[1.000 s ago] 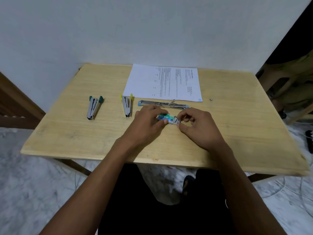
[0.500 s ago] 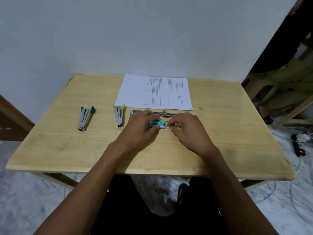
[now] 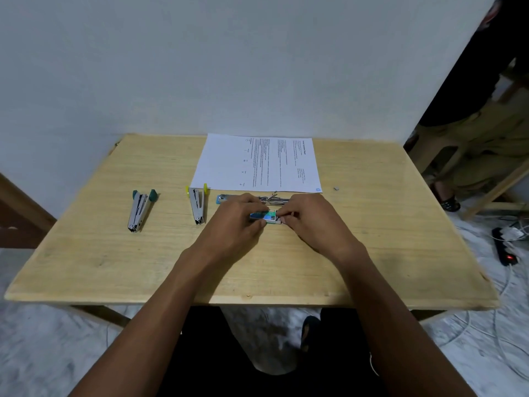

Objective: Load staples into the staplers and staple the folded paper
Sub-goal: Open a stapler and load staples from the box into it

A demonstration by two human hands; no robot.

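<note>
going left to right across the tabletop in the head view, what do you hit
green-handled stapler → yellow-handled stapler → left hand → staple box → right hand → small grey piece

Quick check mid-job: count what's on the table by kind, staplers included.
Staplers: 3 (green-tipped stapler, yellow-tipped stapler, blue stapler lying open)
Staple box: 1, held by left hand and right hand
Printed sheet: 1
Small grey piece, too small to identify: 1
Total: 6
</note>
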